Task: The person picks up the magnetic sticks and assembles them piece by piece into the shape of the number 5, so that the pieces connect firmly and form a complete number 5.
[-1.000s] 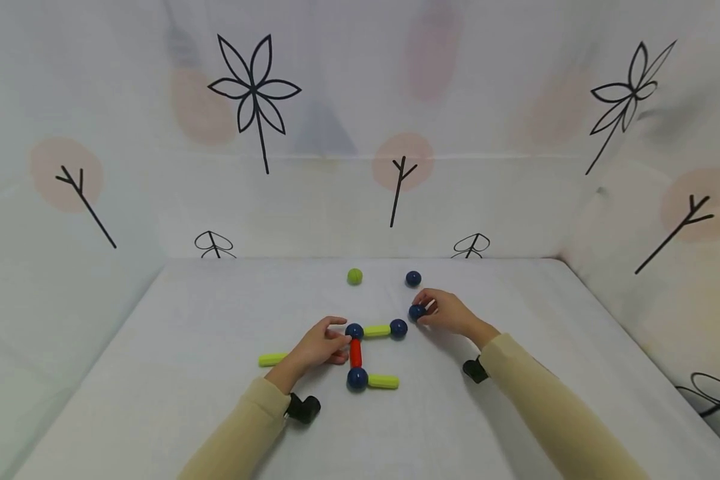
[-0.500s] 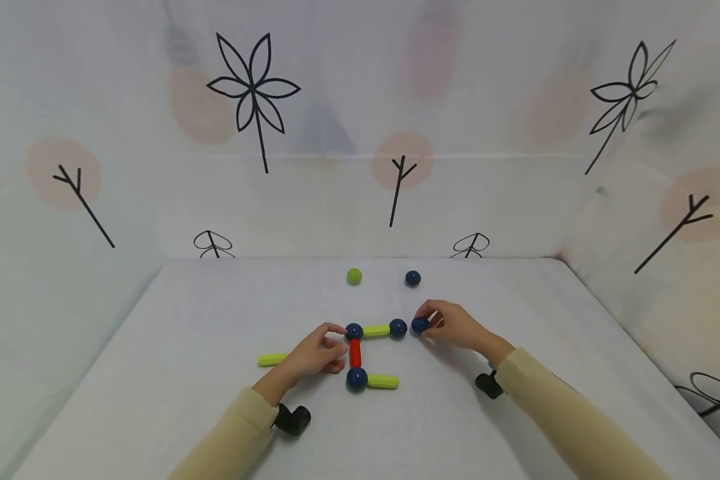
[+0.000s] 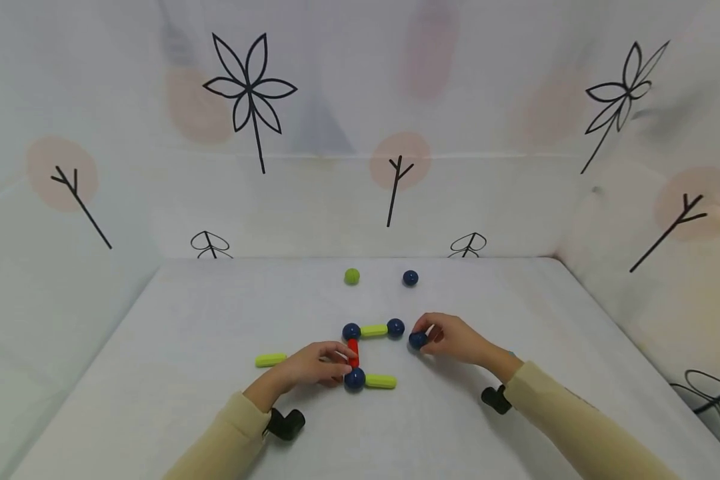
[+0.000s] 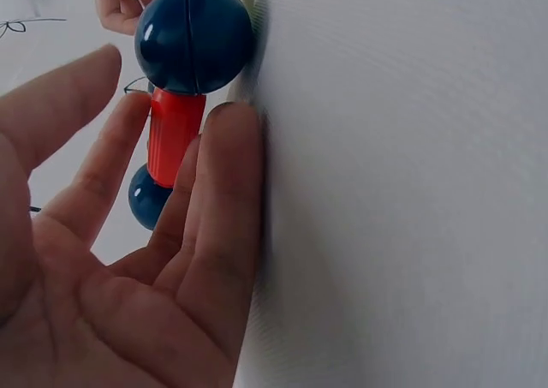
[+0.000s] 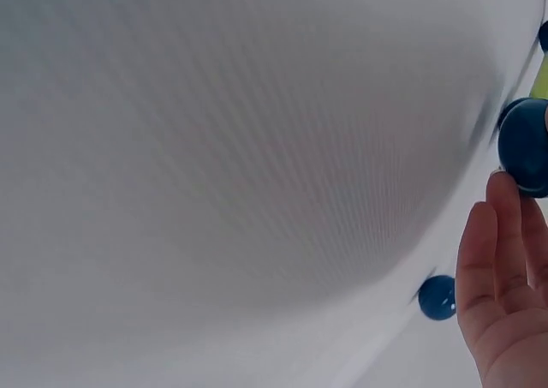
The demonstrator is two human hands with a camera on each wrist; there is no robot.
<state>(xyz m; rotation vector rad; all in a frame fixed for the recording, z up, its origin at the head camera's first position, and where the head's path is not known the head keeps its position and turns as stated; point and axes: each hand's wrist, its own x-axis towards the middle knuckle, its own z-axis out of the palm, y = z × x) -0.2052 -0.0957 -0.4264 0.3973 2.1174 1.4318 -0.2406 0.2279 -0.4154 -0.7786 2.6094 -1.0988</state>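
Observation:
My right hand [image 3: 458,340] pinches a dark blue ball [image 3: 417,341] between thumb and fingers, low over the table and right of a C-shaped build. That build has a red rod [image 3: 353,346] joining two blue balls, the far one [image 3: 351,331] and the near one [image 3: 355,379]. From the far ball a yellow-green rod [image 3: 374,330] runs to a third blue ball [image 3: 395,328]; another yellow-green rod [image 3: 381,381] sticks out rightward from the near ball. Beside the red rod is my left hand [image 3: 312,364], fingers loosely extended, with fingertips right at the rod and near ball.
Toward the back of the white table [image 3: 186,400] lie a green ball [image 3: 351,276] and a loose blue ball [image 3: 411,278]. A loose yellow-green rod [image 3: 270,360] lies left of the build, beside the left hand. A patterned cloth backdrop [image 3: 312,207] rises behind.
My right hand has brought its blue ball nearer to the body. The left hand has slid from the far ball down toward the near one. The build stays in place.

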